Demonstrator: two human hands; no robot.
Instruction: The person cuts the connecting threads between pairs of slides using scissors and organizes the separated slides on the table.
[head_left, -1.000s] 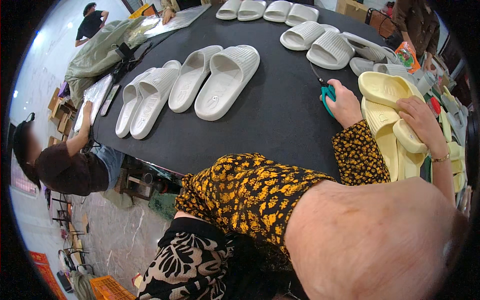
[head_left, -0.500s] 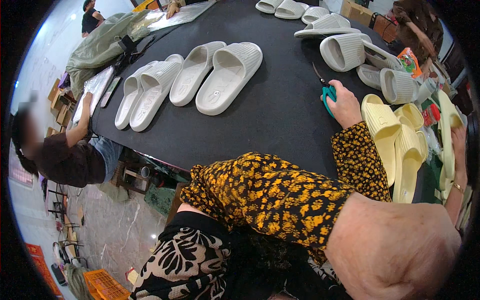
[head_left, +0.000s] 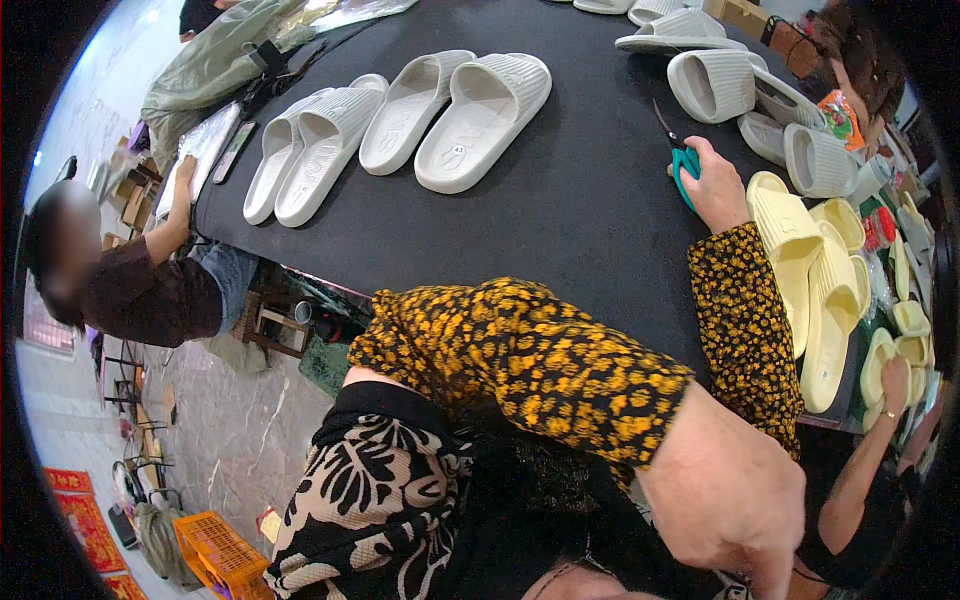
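Note:
My right hand (head_left: 722,187) is closed round the teal handles of a pair of scissors (head_left: 684,165), whose dark blades point away over the black tabletop. Yellow slide sandals (head_left: 830,290) lie just right of my right forearm. Folded across my body, my left arm ends in my left hand (head_left: 725,485), low at the right near my chest. Its fingers bend downward, and whatever they hold, if anything, is hidden. Farther off on the left side of the table, two pairs of light grey slides (head_left: 500,115) stand side by side, a small round sticker in one.
More grey slides (head_left: 712,85) line the far right of the black table (head_left: 590,210). A phone (head_left: 233,153) lies by plastic sheets at the left edge. A person (head_left: 150,290) sits at left; another person's hand (head_left: 894,380) touches yellow slides at right. An orange crate (head_left: 215,555) stands on the floor.
The view has shifted, so the table's things sit higher and farther right. My left hand has moved lower and left, its fingers now bent downward. The scissors stay in my right hand.

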